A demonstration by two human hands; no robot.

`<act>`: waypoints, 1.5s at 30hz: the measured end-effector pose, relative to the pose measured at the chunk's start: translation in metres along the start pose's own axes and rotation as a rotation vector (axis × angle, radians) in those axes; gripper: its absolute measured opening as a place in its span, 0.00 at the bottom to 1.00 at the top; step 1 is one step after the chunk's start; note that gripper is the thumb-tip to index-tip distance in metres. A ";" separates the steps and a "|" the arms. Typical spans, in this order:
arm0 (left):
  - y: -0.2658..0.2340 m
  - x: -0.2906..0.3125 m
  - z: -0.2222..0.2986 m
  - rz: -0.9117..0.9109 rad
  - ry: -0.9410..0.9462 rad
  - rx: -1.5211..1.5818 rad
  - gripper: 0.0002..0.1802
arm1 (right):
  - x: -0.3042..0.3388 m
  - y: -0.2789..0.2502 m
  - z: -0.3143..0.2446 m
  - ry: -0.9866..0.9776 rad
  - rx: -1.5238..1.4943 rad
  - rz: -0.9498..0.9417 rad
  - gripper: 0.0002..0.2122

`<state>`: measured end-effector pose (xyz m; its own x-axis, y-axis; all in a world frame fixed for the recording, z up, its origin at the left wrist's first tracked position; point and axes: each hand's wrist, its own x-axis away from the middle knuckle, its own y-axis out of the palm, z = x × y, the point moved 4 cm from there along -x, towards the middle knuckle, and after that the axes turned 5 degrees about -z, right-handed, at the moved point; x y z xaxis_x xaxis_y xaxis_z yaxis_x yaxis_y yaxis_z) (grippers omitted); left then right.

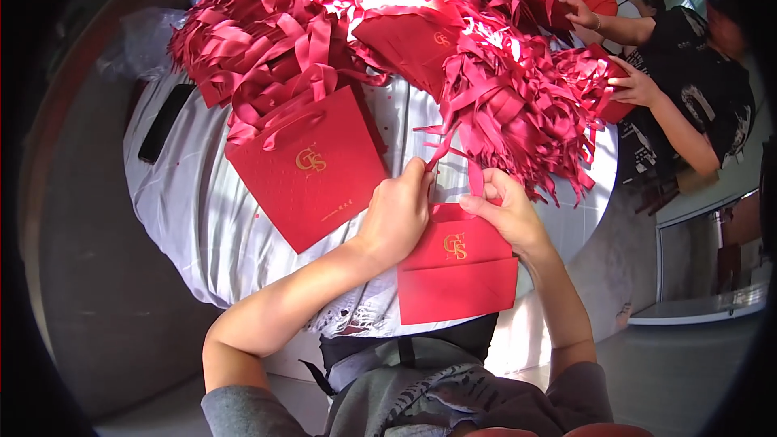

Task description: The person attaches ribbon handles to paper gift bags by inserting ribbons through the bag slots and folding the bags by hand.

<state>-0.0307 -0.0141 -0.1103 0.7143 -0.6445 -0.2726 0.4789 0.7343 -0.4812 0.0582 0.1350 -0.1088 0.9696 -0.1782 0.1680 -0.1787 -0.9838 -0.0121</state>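
Note:
Close to my body lies a small red paper gift bag (453, 287), its lower part folded and a gold emblem on its front. My left hand (398, 206) is closed in a pinch on the red ribbon (438, 155) above the bag's top edge. Across from it, my right hand (508, 209) pinches another stretch of the ribbon at the bag's upper right, its thumb against the bag. A larger red gift bag (324, 186) with a gold emblem lies flat to the left, its ribbon handles pointing away from me.
Piles of red bags with ribbon handles (267, 48) cover the far side of the round table with its white cloth (186, 194). A black phone (166, 124) rests at the left. At the far right, other people's hands (638, 85) hold red bags. Clear plastic (146, 40) sits back left.

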 end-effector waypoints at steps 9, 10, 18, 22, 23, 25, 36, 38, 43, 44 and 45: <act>-0.001 -0.001 0.000 -0.012 0.063 -0.037 0.10 | -0.003 -0.011 0.007 -0.116 0.267 0.138 0.08; -0.003 0.000 -0.001 -0.019 0.068 -0.066 0.10 | -0.005 -0.009 0.004 -0.103 0.247 0.095 0.08; 0.001 -0.003 0.001 -0.025 0.078 -0.024 0.03 | -0.012 -0.003 -0.011 -0.310 0.621 0.232 0.06; -0.001 -0.003 0.001 0.029 0.108 0.003 0.04 | -0.006 0.002 -0.016 -0.427 0.697 0.300 0.04; -0.003 -0.004 0.001 0.018 0.082 0.017 0.04 | -0.005 0.003 -0.018 -0.415 0.700 0.315 0.04; 0.001 -0.004 -0.001 0.011 0.107 0.036 0.05 | -0.009 -0.005 -0.008 -0.451 0.624 0.308 0.04; -0.021 0.005 0.022 0.166 0.237 0.096 0.23 | 0.025 -0.046 -0.084 -0.509 0.315 0.513 0.06; -0.028 0.016 0.058 0.191 0.416 -0.077 0.25 | 0.038 -0.043 -0.106 -0.744 0.326 0.621 0.06; -0.022 0.030 0.062 -0.382 0.333 0.310 0.66 | 0.054 0.033 -0.119 -0.734 0.348 0.248 0.03; -0.028 0.038 0.055 -0.447 0.225 0.158 0.68 | 0.051 0.043 -0.117 -0.752 0.366 0.201 0.05; -0.030 0.037 0.050 -0.450 0.226 0.152 0.68 | 0.046 0.049 -0.119 -0.790 0.382 0.156 0.06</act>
<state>0.0068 -0.0494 -0.0641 0.3009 -0.9210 -0.2475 0.7935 0.3858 -0.4707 0.0745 0.0806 0.0155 0.7965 -0.1328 -0.5898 -0.3873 -0.8612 -0.3291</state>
